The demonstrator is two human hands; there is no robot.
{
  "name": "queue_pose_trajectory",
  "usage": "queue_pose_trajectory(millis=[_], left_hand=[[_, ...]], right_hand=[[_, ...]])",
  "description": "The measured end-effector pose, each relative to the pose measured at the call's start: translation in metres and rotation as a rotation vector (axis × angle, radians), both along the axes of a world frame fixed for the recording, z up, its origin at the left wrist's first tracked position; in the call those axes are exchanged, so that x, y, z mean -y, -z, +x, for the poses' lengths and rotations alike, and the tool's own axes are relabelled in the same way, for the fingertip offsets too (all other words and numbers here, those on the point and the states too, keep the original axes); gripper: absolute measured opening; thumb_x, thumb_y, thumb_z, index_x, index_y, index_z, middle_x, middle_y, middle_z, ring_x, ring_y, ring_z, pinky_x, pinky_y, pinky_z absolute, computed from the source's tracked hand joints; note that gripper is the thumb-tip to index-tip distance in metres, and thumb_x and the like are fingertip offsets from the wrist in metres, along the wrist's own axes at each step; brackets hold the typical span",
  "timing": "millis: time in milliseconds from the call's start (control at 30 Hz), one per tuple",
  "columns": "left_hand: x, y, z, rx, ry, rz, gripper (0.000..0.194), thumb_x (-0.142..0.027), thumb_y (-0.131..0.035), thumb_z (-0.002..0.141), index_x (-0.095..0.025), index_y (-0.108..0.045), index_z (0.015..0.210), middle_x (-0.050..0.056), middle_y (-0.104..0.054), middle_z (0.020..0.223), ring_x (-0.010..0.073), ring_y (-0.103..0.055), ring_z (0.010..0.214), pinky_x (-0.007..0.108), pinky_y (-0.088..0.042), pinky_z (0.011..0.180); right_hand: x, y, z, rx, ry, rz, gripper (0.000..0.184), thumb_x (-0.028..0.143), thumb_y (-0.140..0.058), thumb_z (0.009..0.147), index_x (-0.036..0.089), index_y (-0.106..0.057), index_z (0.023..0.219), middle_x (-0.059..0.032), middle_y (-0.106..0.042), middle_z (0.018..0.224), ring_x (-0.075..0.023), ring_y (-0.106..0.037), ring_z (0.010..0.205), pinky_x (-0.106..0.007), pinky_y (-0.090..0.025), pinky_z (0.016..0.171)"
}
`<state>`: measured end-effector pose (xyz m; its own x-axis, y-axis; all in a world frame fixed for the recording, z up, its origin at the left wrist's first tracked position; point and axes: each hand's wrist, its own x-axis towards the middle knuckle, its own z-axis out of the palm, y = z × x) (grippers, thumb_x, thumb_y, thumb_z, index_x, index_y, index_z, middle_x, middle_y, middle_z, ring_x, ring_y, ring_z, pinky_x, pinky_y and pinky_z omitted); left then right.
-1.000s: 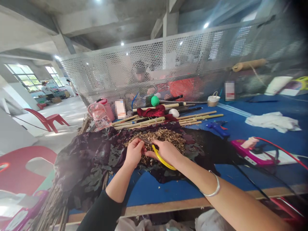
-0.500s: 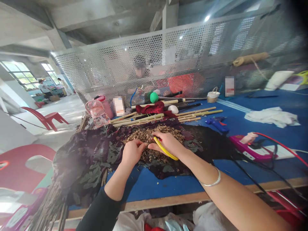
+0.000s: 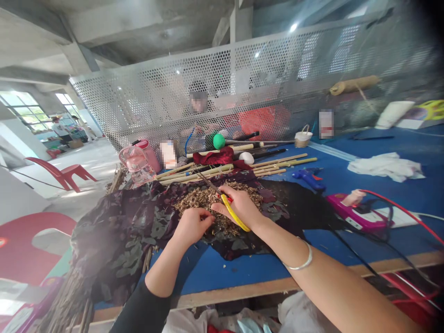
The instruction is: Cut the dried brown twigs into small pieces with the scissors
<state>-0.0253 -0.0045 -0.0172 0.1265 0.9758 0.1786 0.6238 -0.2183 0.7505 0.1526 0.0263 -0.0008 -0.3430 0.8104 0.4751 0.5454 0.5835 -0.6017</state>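
Observation:
My right hand [image 3: 239,206] is closed around scissors [image 3: 235,217] with a curved yellow handle and a touch of red. Their dark blades point away to the upper left, over a heap of dry brown chopped bits [image 3: 197,196]. My left hand [image 3: 194,225] is at the near left edge of the heap, its thumb and fingers pinched together. Whatever may be in that pinch is too small or hidden to make out. Beneath the heap lies a dark patterned cloth [image 3: 125,222], spread over the blue tabletop [image 3: 208,273].
Bamboo sticks [image 3: 291,162], a dark red cloth [image 3: 215,157] and a green ball [image 3: 219,141] lie behind the heap. A pink bottle [image 3: 149,155] stands left. To the right are a blue glue gun [image 3: 310,179] and a magenta power strip [image 3: 357,215]. A person [image 3: 199,104] sits behind the perforated screen [image 3: 149,97].
My left hand has come away from the blades and moved lower, toward me. The scissors' blades now show more fully, pointing up and left. The view has shifted slightly.

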Motion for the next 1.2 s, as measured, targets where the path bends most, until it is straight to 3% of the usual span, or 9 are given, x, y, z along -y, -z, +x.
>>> queue_pose_trajectory(millis=[67, 167, 300, 400, 567, 733, 1000, 1200], left_hand=[[-0.005, -0.002, -0.002, 0.158, -0.107, 0.019, 0.016, -0.032, -0.062, 0.069, -0.018, -0.070, 0.066, 0.000, -0.058, 0.052, 0.0108, -0.044, 0.045, 0.022, -0.031, 0.046], [-0.016, -0.008, 0.000, 0.556, -0.206, -0.091, 0.021, -0.034, -0.068, 0.066, -0.016, -0.067, 0.079, 0.000, -0.061, 0.061, 0.0083, -0.047, 0.048, 0.020, -0.038, 0.048], [-0.026, -0.019, 0.006, 1.136, -0.120, -0.245, 0.027, -0.028, -0.073, 0.064, -0.015, -0.060, 0.083, -0.001, -0.059, 0.069, 0.0035, -0.051, 0.053, 0.014, -0.045, 0.052], [-0.023, -0.019, 0.010, 1.322, -0.050, -0.326, 0.027, -0.027, -0.075, 0.064, -0.016, -0.058, 0.082, -0.003, -0.056, 0.069, 0.0022, -0.051, 0.054, 0.011, -0.045, 0.050], [-0.010, -0.007, 0.013, 1.309, 0.058, -0.504, 0.030, -0.033, -0.077, 0.061, -0.014, -0.057, 0.074, -0.003, -0.051, 0.065, 0.0032, -0.049, 0.054, 0.011, -0.040, 0.042], [-0.007, -0.001, 0.017, 1.230, 0.102, -0.649, 0.032, -0.036, -0.077, 0.061, -0.014, -0.061, 0.078, -0.003, -0.051, 0.062, 0.0025, -0.046, 0.050, 0.011, -0.039, 0.043], [-0.004, -0.005, 0.017, 1.114, 0.077, -0.602, 0.032, -0.039, -0.075, 0.063, -0.012, -0.063, 0.074, -0.002, -0.049, 0.059, 0.0033, -0.043, 0.050, 0.013, -0.036, 0.043], [-0.003, -0.006, 0.018, 1.047, 0.030, -0.500, 0.031, -0.038, -0.075, 0.063, -0.010, -0.066, 0.075, 0.000, -0.053, 0.061, 0.0042, -0.042, 0.051, 0.015, -0.036, 0.044]], right_hand=[[0.000, 0.001, -0.001, -0.010, 0.011, -0.015, 0.044, 0.050, -0.060, 0.075, 0.017, -0.056, 0.105, -0.0025, -0.065, 0.069, -0.0153, -0.058, 0.060, -0.023, -0.040, 0.059], [0.001, 0.003, -0.004, -0.072, -0.007, -0.049, 0.042, 0.048, -0.060, 0.076, 0.018, -0.055, 0.104, -0.0036, -0.066, 0.075, -0.0157, -0.060, 0.065, -0.023, -0.042, 0.061], [0.002, 0.004, -0.007, -0.098, -0.027, -0.053, 0.043, 0.046, -0.061, 0.075, 0.016, -0.053, 0.105, -0.0014, -0.063, 0.069, -0.0149, -0.057, 0.059, -0.023, -0.041, 0.057], [0.005, 0.004, -0.008, -0.146, -0.014, -0.026, 0.038, 0.042, -0.062, 0.075, 0.018, -0.053, 0.102, -0.0003, -0.061, 0.068, -0.0139, -0.055, 0.059, -0.023, -0.042, 0.057], [0.012, 0.002, -0.010, -0.379, -0.045, 0.018, 0.032, 0.030, -0.061, 0.074, 0.021, -0.050, 0.103, -0.0015, -0.061, 0.081, -0.0132, -0.059, 0.068, -0.023, -0.048, 0.063], [0.014, 0.003, -0.012, -0.336, -0.129, 0.003, 0.029, 0.020, -0.057, 0.073, 0.022, -0.053, 0.101, -0.0024, -0.065, 0.091, -0.0139, -0.061, 0.075, -0.025, -0.049, 0.070], [0.012, 0.007, -0.012, -0.280, -0.093, 0.111, 0.032, 0.014, -0.057, 0.071, 0.022, -0.053, 0.102, -0.0019, -0.066, 0.087, -0.0141, -0.062, 0.072, -0.025, -0.049, 0.069], [0.011, 0.008, -0.014, -0.304, -0.112, 0.076, 0.027, 0.019, -0.059, 0.074, 0.022, -0.052, 0.100, -0.0027, -0.063, 0.088, -0.0143, -0.060, 0.074, -0.026, -0.047, 0.071]])
